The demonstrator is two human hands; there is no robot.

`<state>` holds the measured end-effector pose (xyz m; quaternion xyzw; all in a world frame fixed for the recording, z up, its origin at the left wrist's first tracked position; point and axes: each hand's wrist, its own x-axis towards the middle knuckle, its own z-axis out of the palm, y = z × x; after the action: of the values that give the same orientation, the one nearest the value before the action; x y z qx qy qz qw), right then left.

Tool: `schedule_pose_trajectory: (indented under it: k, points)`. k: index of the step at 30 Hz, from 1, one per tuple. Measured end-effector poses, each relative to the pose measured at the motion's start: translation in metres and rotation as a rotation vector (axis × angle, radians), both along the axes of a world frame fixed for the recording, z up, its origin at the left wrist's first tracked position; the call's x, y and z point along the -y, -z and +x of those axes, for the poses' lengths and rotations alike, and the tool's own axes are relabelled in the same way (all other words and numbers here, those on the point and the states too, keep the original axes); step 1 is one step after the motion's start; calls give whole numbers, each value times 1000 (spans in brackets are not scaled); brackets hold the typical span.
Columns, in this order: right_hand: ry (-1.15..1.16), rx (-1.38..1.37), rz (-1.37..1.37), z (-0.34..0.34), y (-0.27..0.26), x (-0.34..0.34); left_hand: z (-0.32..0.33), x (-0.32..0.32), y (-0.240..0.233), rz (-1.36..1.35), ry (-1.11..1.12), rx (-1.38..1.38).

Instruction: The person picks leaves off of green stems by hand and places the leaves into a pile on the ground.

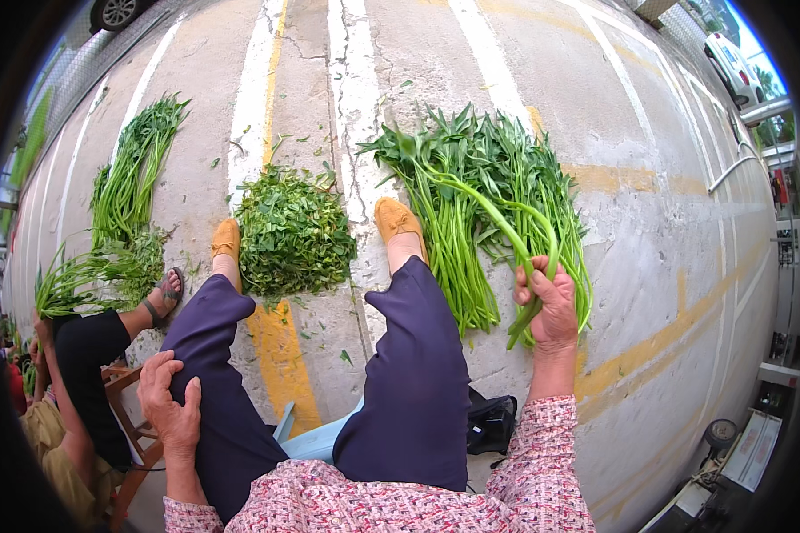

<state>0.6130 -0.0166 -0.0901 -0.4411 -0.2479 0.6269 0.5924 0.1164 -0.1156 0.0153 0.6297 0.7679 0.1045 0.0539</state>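
Note:
Pale green water spinach stems [515, 233] are gripped in my right hand [552, 298], over the right part of a pile. Their leafy ends reach away to the upper left. Beneath and beyond them lies a broad bed of long-stemmed water spinach [453, 260] on the concrete, with leaves at the far end. My left hand [168, 393] rests on my left thigh with its fingers spread and nothing in it. Between my orange shoes [396, 218] lies a heap of loose torn leaves [297, 230].
To the left sits another person holding greens [73, 286], near a long bundle of greens [137, 180] and a smaller leaf heap [145, 266]. I sit on a light blue stool [320, 436]; a black bag [493, 423] lies beside it. Cars stand at the far edges.

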Motion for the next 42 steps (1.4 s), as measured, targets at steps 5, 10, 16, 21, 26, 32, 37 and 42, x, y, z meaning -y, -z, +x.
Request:
schedule_pose_trajectory:
  k: [5,10,16,21,26,32,37,42]
  points:
    - [-52,-292,284,-1,-61,-9,-3,5,-3,30,-21,7]
    - [-75,71,59,-5,-86,-15,-5,6,-8,60,-24,51]
    - [-220,220,86,-36,-119,-11,-13,12,-11,107,-36,82]
    - [-398,399,59,-57,-140,1,-19,18,-13,127,-41,99]
    - [-649,605,45,-91,-173,11,-27,28,-9,223,-48,184]
    - [-938,877,224,-148,-187,27,10,32,-44,410,150,477]
    - [-1084,1159,504,-190,-206,43,50,19,-80,390,482,530]
    - [-1144,1277,860,-227,-210,61,76,24,-62,-71,591,913]
